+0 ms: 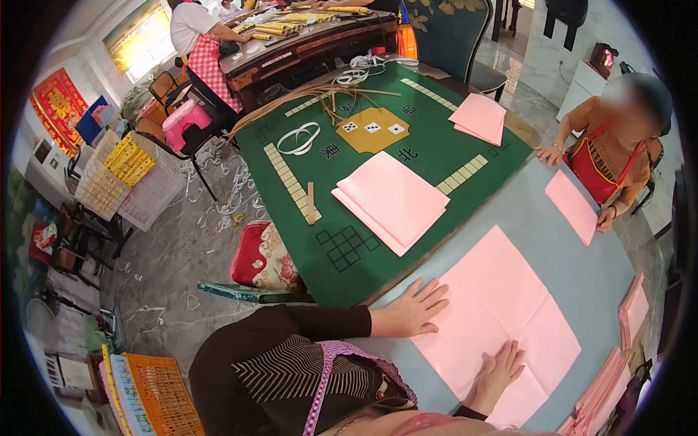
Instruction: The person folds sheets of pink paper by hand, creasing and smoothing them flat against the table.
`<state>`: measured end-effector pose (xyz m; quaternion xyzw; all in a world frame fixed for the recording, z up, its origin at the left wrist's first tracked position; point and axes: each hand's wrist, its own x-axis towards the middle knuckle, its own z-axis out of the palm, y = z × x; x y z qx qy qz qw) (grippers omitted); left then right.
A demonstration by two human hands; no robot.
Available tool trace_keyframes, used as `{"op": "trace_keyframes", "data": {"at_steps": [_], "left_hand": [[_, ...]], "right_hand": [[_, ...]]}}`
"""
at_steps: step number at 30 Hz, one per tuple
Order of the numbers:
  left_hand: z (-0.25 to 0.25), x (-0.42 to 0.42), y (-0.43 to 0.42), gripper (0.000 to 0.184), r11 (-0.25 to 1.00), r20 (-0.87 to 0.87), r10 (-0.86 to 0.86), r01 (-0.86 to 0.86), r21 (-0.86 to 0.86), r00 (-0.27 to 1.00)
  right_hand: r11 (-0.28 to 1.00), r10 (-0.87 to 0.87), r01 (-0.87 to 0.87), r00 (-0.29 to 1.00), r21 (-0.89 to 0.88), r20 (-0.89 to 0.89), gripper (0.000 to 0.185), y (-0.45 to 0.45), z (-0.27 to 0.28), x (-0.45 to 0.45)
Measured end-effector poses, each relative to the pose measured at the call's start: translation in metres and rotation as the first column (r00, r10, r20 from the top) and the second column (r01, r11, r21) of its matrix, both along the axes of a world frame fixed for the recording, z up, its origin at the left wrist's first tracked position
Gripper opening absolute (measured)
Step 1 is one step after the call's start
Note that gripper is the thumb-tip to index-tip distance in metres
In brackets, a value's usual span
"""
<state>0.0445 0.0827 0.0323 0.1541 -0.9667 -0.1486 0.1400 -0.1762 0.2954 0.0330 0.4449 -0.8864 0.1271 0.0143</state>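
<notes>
the left hand (411,311) lies palm down, open with fingers spread, on the left edge of a large, creased, pale-pink rectangular sheet (502,298); the right hand (498,376), also open and flat, presses near its lower edge. neither grips anything. the sheet lies beneath both hands, spread on the flat grey-blue bench (502,203).

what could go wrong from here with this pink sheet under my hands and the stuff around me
Your left hand and right hand rest on an already creased sheet, so uneven pressure might add stray folds. The nearest pink pile, by the grey table's edge, could slide off if bumped. White strips strewn on the floor might trip someone.
</notes>
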Motion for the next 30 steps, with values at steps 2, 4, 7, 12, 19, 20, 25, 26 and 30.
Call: {"op": "trace_keyframes", "data": {"at_steps": [2, 4, 7, 12, 19, 20, 25, 26, 30], "left_hand": [[0.000, 0.000, 0.001, 0.067, 1.000, 0.002, 0.000, 0.000, 0.000, 1.000], [0.000, -0.001, 0.001, 0.067, 1.000, 0.026, 0.008, -0.008, 0.002, 1.000], [-0.002, -0.001, 0.001, 0.068, 1.000, 0.018, 0.006, -0.006, -0.007, 1.000], [-0.001, -0.002, 0.002, 0.068, 1.000, 0.033, 0.010, -0.010, -0.010, 0.999], [-0.024, -0.004, -0.002, 0.068, 1.000, 0.018, 0.011, -0.011, -0.022, 1.000], [-0.021, -0.005, 0.000, 0.068, 0.998, 0.026, -0.063, 0.062, 0.005, 0.998], [-0.011, -0.008, -0.002, 0.066, 0.999, 0.075, 0.012, -0.010, -0.033, 0.997], [-0.006, -0.007, -0.001, 0.066, 0.998, 0.085, 0.017, -0.011, -0.065, 0.996], [-0.002, -0.008, -0.001, 0.066, 0.994, 0.084, -0.033, 0.042, -0.105, 0.996]], "right_hand": [[0.999, -0.016, 0.016, 1.000, 0.028, 0.024, 0.058, 0.001, 0.004, 0.000], [0.999, -0.023, 0.022, 0.999, 0.035, 0.026, 0.058, 0.003, 0.000, -0.003], [0.999, -0.035, 0.035, 0.999, 0.028, 0.011, 0.057, 0.007, -0.006, -0.005], [0.997, -0.061, 0.060, 0.998, 0.049, 0.020, 0.057, 0.008, -0.009, -0.010], [0.998, -0.058, 0.058, 0.998, -0.029, 0.006, 0.060, 0.005, -0.008, -0.006], [0.997, -0.068, 0.069, 0.997, -0.032, 0.045, 0.060, 0.006, -0.001, -0.002], [0.992, -0.106, 0.107, 0.994, -0.062, 0.010, 0.058, 0.006, 0.019, 0.002], [0.990, -0.092, 0.091, 0.996, -0.107, -0.010, 0.059, 0.005, 0.024, 0.004], [0.996, -0.077, 0.075, 0.997, -0.057, -0.023, 0.059, 0.001, 0.036, 0.014]]}}
